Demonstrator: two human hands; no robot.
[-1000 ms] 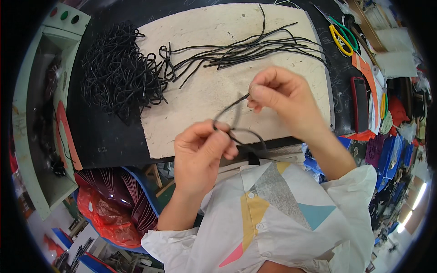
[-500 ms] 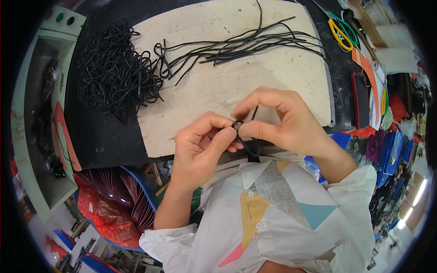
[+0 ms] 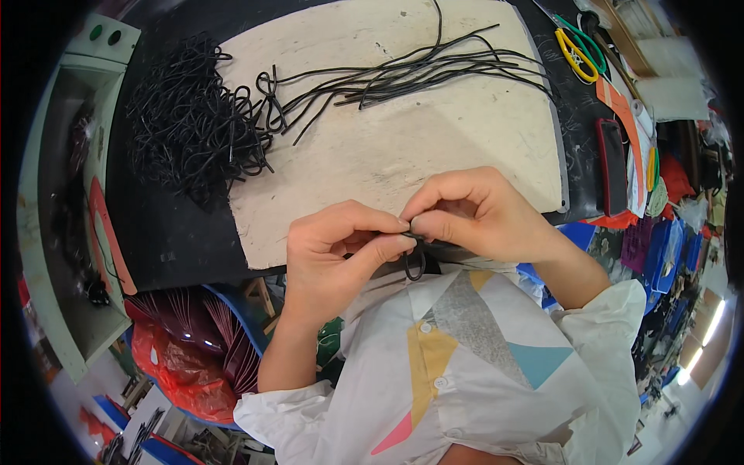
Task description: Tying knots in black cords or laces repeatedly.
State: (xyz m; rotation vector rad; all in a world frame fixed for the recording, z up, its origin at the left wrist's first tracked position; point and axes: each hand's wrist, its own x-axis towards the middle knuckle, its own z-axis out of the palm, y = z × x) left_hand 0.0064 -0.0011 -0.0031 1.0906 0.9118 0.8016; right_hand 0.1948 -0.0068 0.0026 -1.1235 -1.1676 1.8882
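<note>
Between my two hands is a black cord (image 3: 416,268), its loop hanging below the fingertips. My left hand (image 3: 333,248) pinches it with thumb and forefinger. Right beside those fingertips, my right hand (image 3: 480,213) pinches the cord too. The fingers cover most of the spot where the strands cross. Beyond my hands, several loose straight black cords (image 3: 418,74) lie across a pale board (image 3: 364,170). A big tangled heap of looped black cords (image 3: 190,124) rests at the board's left edge, with one knotted cord (image 3: 269,97) beside it.
Scissors with yellow and green handles (image 3: 577,58) lie at the far right, near a red-edged phone (image 3: 611,167) and an orange strip (image 3: 620,116). A grey metal trough (image 3: 108,310) stands at the left. Below the black table is a blue bin (image 3: 252,314) holding red plastic (image 3: 186,372).
My right fingers have come down and closed on the cord next to my left fingertips. The loop around the left fingertip is no longer visible, and the hanging loop looks smaller.
</note>
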